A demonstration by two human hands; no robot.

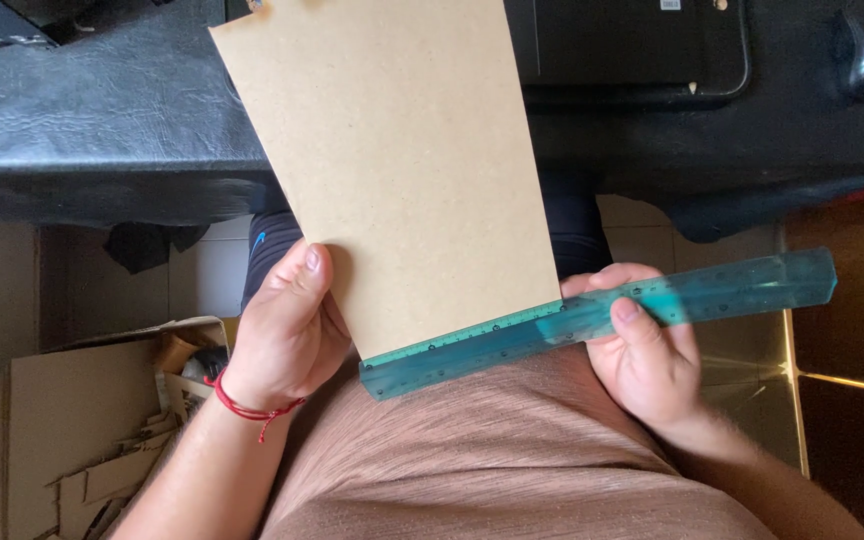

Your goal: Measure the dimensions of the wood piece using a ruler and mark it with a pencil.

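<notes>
While L hand [287,325] pinches brown card [402,160], R hand [642,345] fingers closed round teal ruler [592,315] along card's btm edge.

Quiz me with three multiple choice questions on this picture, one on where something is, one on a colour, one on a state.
1. Where does the ruler lie against the brown board?
A. along its near edge
B. along its far edge
C. apart from it

2. What colour is the cord on the left wrist?
A. blue
B. red
C. white

3. What is the right hand doing?
A. resting open on the desk
B. gripping the ruler
C. holding scissors

Answers:
1 A, the teal ruler runs along the board's edge nearest the body.
2 B, a red cord circles the wrist of the left hand.
3 B, its fingers wrap the ruler.
</notes>
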